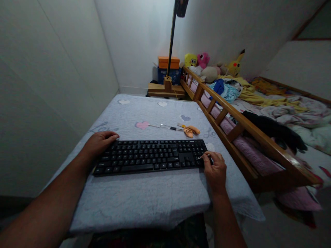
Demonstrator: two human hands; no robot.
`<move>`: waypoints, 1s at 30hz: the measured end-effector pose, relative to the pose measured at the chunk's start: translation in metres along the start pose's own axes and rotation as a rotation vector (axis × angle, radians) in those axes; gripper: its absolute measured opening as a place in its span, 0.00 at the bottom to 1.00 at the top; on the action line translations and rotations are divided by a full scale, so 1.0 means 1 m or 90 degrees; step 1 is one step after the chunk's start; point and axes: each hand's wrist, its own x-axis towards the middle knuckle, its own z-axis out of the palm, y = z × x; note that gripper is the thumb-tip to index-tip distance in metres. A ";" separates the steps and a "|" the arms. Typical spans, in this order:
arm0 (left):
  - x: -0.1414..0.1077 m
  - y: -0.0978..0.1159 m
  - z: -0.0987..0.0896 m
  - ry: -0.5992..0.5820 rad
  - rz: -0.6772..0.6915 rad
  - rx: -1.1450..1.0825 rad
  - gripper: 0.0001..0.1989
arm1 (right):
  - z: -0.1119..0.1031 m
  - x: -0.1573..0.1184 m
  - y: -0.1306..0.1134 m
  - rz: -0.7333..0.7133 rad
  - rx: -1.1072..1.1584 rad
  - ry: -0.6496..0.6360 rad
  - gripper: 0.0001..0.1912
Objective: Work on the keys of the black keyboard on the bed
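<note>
1. Heart-patterned cloth (144, 203) covers the table; the black keyboard (144, 155) lies flat on it, between both hands.
2. Left hand (99, 143) rests against the keyboard's left end — whether gripping, I cannot tell; steady support suits here.
3. Right hand (216, 168) is pinched closed at the number pad (200, 148) — on a thin pale thing, unidentifiable; light pressure should spare the keys.

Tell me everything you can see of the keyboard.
The keyboard is black, apparently plastic, with pale-marked keys, a long space bar and a number pad at its right end. It lies flat, keys up, on the patterned cloth, space bar at the near edge. The left grip is at its left end; the right grip is at the number pad, key contact unclear.
</note>
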 end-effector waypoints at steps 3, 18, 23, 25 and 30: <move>0.001 0.000 -0.001 0.000 -0.005 0.001 0.22 | -0.002 -0.001 0.000 -0.004 -0.004 -0.003 0.08; 0.004 -0.005 0.001 0.019 -0.018 -0.014 0.22 | 0.001 -0.001 0.004 0.002 -0.002 0.008 0.08; 0.003 -0.005 0.001 0.011 -0.038 -0.046 0.24 | 0.002 0.001 0.003 0.002 -0.003 0.010 0.08; 0.003 -0.005 0.002 0.011 -0.043 -0.046 0.24 | 0.002 0.001 0.003 0.001 -0.003 0.005 0.08; 0.008 -0.012 0.003 0.016 -0.038 -0.071 0.26 | 0.001 -0.001 0.003 0.009 0.007 0.000 0.08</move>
